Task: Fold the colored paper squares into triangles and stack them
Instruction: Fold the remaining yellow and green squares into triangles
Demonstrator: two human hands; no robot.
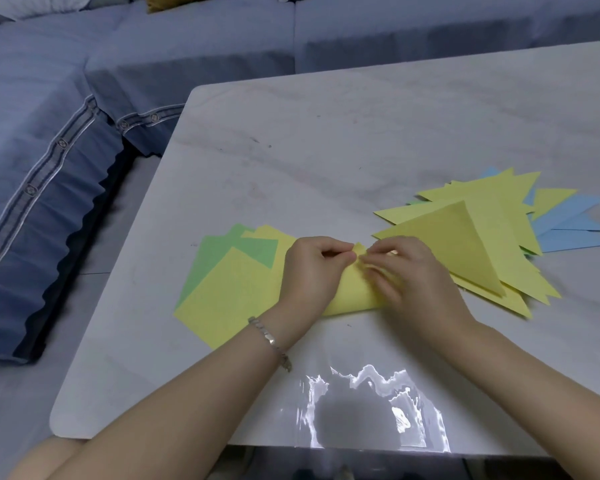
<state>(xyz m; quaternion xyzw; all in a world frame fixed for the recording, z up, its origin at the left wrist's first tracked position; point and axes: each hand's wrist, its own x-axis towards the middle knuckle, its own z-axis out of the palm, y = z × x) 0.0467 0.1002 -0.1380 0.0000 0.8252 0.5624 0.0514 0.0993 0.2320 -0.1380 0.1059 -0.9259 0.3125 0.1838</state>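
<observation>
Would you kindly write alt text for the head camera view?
Two bare hands, left hand and right hand, pinch a yellow paper mid-fold on a pale table. Unfolded yellow and green squares lie to the left, folded yellow and blue triangles to the right.

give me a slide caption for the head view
Both hands pinch a yellow sheet's corners together, between unfolded squares and stacked triangles.

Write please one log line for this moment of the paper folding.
step: folding | left hand + right hand: pinching corners of yellow sheet | unfolded squares: left | folded triangles: right
</observation>
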